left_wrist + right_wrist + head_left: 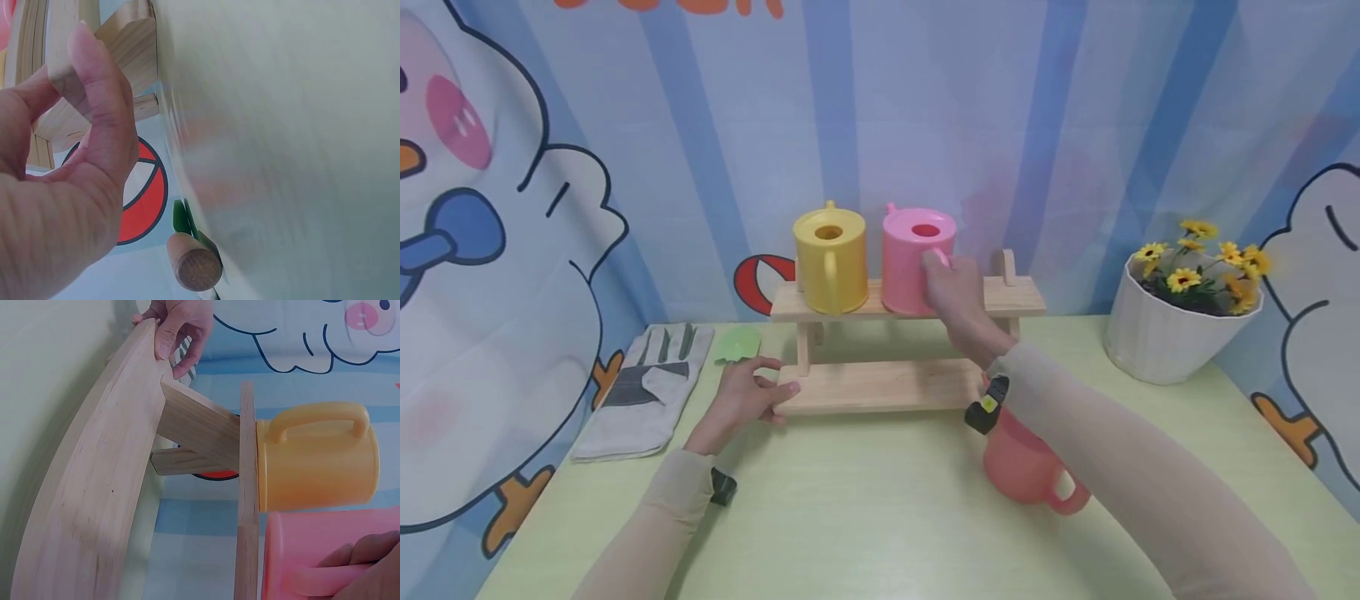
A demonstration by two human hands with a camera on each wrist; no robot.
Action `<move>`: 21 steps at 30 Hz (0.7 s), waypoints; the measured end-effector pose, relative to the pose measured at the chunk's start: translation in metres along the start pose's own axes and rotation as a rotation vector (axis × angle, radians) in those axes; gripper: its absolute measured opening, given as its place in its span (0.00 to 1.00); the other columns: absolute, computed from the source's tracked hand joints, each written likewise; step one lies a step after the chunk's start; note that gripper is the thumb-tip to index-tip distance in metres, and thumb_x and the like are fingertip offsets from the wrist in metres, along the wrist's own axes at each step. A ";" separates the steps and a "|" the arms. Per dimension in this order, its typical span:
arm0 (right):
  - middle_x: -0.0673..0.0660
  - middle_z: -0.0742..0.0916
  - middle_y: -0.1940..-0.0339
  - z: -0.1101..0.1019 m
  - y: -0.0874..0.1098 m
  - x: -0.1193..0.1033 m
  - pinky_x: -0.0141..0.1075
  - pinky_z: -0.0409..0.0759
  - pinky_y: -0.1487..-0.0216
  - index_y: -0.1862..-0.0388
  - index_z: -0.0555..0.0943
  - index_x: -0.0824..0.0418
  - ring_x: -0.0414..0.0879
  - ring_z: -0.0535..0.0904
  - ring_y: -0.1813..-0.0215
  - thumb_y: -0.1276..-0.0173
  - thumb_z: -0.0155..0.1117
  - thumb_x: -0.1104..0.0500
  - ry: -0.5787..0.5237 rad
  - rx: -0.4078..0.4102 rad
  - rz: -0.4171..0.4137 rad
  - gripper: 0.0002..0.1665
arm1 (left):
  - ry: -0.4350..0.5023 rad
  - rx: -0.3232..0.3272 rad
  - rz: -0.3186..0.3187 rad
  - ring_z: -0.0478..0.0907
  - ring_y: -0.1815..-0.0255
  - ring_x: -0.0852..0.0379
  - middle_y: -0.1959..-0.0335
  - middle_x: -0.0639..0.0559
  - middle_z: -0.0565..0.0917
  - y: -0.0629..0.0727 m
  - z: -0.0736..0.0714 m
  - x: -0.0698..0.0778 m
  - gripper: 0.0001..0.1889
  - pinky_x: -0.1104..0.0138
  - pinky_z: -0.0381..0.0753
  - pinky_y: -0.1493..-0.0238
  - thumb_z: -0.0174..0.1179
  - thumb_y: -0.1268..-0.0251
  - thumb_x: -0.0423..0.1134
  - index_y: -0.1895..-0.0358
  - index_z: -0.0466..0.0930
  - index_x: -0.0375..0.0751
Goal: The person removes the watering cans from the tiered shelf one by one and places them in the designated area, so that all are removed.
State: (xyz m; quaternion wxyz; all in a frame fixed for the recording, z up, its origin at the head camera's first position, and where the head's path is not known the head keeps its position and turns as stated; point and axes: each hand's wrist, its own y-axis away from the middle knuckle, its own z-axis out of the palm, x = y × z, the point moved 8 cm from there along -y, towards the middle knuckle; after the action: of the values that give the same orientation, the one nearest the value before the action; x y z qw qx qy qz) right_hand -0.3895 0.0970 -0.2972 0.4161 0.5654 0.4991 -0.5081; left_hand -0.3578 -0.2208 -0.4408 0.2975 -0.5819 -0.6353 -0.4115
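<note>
A two-step wooden stand point(880, 387) is set against the backdrop. My right hand point(957, 296) holds the handle of a pink watering can point(908, 271) on the upper step; in the right wrist view its fingers wrap that handle point(331, 580). To its left on the same step is a yellow watering can point(831, 267), handle towards me. My left hand point(747, 396) pinches the left end of the lower step, thumb on top; the left wrist view shows the board's end point(65, 65) between thumb and fingers. A red watering can point(1018, 462) lies on the table under my right forearm, partly hidden.
At the left lies a pair of grey and white gloves point(643, 396). Beside them is a green-bladed hand tool point(739, 343), its wooden handle point(197, 269) showing in the left wrist view. A white pot point(1172, 333) with yellow flowers stands at the right.
</note>
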 end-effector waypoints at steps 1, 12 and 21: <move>0.47 0.74 0.80 -0.001 0.001 0.000 0.33 0.71 0.68 0.77 0.68 0.53 0.42 0.69 0.74 0.19 0.52 0.51 -0.006 -0.001 -0.002 0.21 | -0.001 0.001 0.000 0.90 0.78 0.58 0.47 0.31 0.88 0.000 0.000 0.000 0.35 0.66 0.92 0.64 0.73 0.26 0.43 0.24 0.70 0.33; 0.47 0.72 0.83 -0.009 0.010 -0.005 0.34 0.68 0.71 0.79 0.67 0.54 0.42 0.67 0.75 0.20 0.51 0.53 -0.013 -0.010 -0.041 0.22 | -0.004 -0.022 0.017 0.91 0.76 0.56 0.46 0.31 0.88 0.003 0.001 0.001 0.36 0.62 0.94 0.55 0.72 0.25 0.44 0.23 0.68 0.32; 0.49 0.73 0.79 -0.014 0.028 -0.006 0.35 0.69 0.70 0.72 0.70 0.55 0.45 0.67 0.74 0.18 0.49 0.50 0.024 -0.037 -0.059 0.19 | -0.013 -0.022 0.016 0.92 0.75 0.55 0.45 0.31 0.89 0.004 0.002 0.002 0.35 0.59 0.94 0.49 0.72 0.24 0.44 0.23 0.69 0.32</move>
State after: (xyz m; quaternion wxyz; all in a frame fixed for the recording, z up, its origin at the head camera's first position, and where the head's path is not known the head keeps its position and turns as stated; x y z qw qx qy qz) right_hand -0.3593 0.1058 -0.2899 0.4052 0.5488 0.5298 -0.5040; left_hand -0.3542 -0.2183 -0.4390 0.2902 -0.5928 -0.6279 -0.4125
